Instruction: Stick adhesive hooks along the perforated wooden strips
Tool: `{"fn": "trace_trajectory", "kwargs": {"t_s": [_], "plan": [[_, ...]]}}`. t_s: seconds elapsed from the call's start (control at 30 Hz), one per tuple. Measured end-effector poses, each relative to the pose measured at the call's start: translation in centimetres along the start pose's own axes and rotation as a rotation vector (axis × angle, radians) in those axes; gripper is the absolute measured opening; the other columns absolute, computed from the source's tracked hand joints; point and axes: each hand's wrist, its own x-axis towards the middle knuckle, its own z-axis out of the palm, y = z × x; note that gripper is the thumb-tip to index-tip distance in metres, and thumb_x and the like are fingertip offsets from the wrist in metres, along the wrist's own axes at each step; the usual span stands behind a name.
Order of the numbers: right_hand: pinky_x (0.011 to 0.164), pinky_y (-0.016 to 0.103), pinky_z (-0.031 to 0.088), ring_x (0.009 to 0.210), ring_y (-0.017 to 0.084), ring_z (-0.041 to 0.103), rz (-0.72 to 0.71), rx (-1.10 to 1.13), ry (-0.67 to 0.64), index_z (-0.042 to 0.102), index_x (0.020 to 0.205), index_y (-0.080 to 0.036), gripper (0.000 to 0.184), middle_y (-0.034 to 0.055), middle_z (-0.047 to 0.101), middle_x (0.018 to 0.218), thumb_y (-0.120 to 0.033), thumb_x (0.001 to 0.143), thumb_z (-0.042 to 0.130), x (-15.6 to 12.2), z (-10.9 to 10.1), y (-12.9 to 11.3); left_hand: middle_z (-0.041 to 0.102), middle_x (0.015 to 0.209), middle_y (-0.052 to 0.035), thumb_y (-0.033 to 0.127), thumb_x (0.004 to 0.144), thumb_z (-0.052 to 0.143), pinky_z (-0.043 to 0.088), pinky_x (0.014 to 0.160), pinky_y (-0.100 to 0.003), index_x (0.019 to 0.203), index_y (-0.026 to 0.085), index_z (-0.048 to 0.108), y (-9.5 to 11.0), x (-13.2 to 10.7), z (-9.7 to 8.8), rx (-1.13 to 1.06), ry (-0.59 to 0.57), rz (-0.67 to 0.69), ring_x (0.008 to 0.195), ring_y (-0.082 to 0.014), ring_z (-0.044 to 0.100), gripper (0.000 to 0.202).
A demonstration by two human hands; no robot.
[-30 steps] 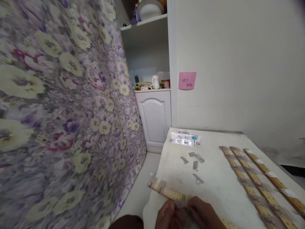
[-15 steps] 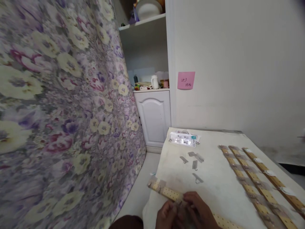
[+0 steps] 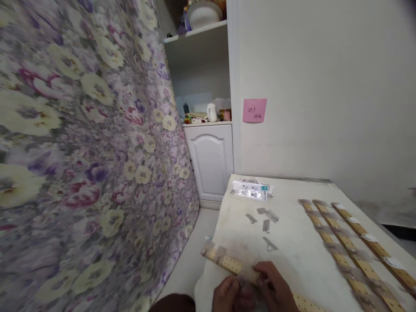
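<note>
A pale wooden strip with rows of small holes (image 3: 232,263) lies slantwise along the near edge of the table. Clear plastic pieces with small metal hooks (image 3: 221,252) sit on its far left end. My left hand (image 3: 226,294) is closed over the strip's middle, thumb and finger pinching a small clear piece with a metallic glint (image 3: 241,281). Beside it, my right hand (image 3: 274,286) is closed too, fingertips pressed together above the strip. What they grip, if anything, is too small and blurred to make out. Both hands cover the middle of the strip.
Several loose clear hook pieces (image 3: 266,225) lie on the white-covered table (image 3: 292,255). Clear packaging (image 3: 249,190) rests at the back. On the right are three wooden strips (image 3: 341,240) bearing plastic pieces. A floral curtain (image 3: 97,173) hangs left; a white cabinet (image 3: 211,160) stands behind.
My right hand has shifted slightly right, opening a small gap from my left hand over the strip. My left hand stays in nearly the same place. The loose pieces have not moved.
</note>
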Motion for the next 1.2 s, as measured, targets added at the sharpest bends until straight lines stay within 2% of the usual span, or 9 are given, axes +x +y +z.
{"fn": "trace_trajectory", "kwargs": {"t_s": [0.1, 0.3, 0.47, 0.63, 0.77, 0.93, 1.2], "plan": [[0.059, 0.026, 0.05, 0.063, 0.017, 0.061, 0.125, -0.015, -0.048, 0.059, 0.091, -0.023, 0.027, 0.0025, 0.066, 0.073, -0.045, 0.079, 0.049, 0.5, -0.5, -1.1, 0.066, 0.058, -0.0023, 0.059, 0.05, 0.073, 0.03, 0.038, -0.018, 0.078, 0.014, 0.059, 0.3, -0.2, 0.1, -0.008, 0.004, -0.019, 0.042, -0.0126, 0.059, 0.055], [0.058, 0.024, 0.046, 0.06, 0.016, 0.059, 0.257, -0.037, -0.11, 0.056, 0.083, -0.023, 0.015, -0.0028, 0.061, 0.062, -0.032, 0.072, 0.053, 2.2, 0.5, -2.0, 0.065, 0.056, -0.0008, 0.062, 0.049, 0.071, 0.028, 0.037, -0.019, 0.074, 0.015, 0.057, 0.1, -0.1, 0.2, 0.003, 0.027, 0.021, 0.039, -0.0109, 0.056, 0.055], [0.056, 0.023, 0.042, 0.059, 0.015, 0.057, 0.245, -0.112, -0.138, 0.057, 0.079, -0.022, 0.01, -0.004, 0.06, 0.06, -0.026, 0.07, 0.053, 3.8, 1.6, -1.5, 0.064, 0.054, 0.0007, 0.068, 0.052, 0.065, 0.028, 0.036, -0.018, 0.071, 0.019, 0.049, -0.1, 0.2, 0.1, 0.051, 0.081, 0.025, 0.039, -0.0113, 0.057, 0.055], [0.057, 0.023, 0.04, 0.061, 0.015, 0.058, 0.231, -0.19, -0.172, 0.058, 0.075, -0.023, 0.008, -0.0035, 0.061, 0.063, -0.025, 0.069, 0.053, 5.5, 2.3, -0.9, 0.06, 0.047, 0.0045, 0.069, 0.06, 0.056, 0.021, 0.033, -0.017, 0.07, 0.02, 0.045, 0.6, 0.6, 0.6, 0.164, 0.147, 0.071, 0.03, -0.0083, 0.05, 0.051], [0.057, 0.023, 0.039, 0.062, 0.015, 0.058, 0.222, -0.214, -0.199, 0.058, 0.076, -0.023, 0.008, -0.0028, 0.061, 0.063, -0.025, 0.07, 0.053, 6.3, 3.0, -0.4, 0.056, 0.044, 0.0064, 0.066, 0.063, 0.053, 0.02, 0.033, -0.019, 0.069, 0.021, 0.044, 1.1, 0.8, 0.8, 0.219, 0.195, 0.119, 0.026, -0.0066, 0.043, 0.046], [0.059, 0.023, 0.04, 0.064, 0.015, 0.058, 0.211, -0.227, -0.22, 0.057, 0.077, -0.022, 0.009, -0.0018, 0.062, 0.065, -0.023, 0.069, 0.052, 6.3, 3.8, 0.4, 0.06, 0.045, 0.0035, 0.064, 0.065, 0.05, 0.017, 0.032, -0.02, 0.068, 0.021, 0.045, 1.4, 1.0, 0.4, 0.262, 0.215, 0.125, 0.025, -0.0065, 0.041, 0.044], [0.063, 0.023, 0.04, 0.068, 0.015, 0.059, 0.21, -0.29, -0.183, 0.055, 0.083, -0.022, 0.013, -0.0009, 0.063, 0.073, -0.024, 0.072, 0.049, 5.8, 4.2, 0.9, 0.055, 0.038, 0.005, 0.066, 0.065, 0.045, 0.015, 0.03, -0.019, 0.069, 0.021, 0.043, 1.8, 1.1, 0.7, 0.312, 0.212, 0.075, 0.023, -0.0069, 0.039, 0.045]]}}
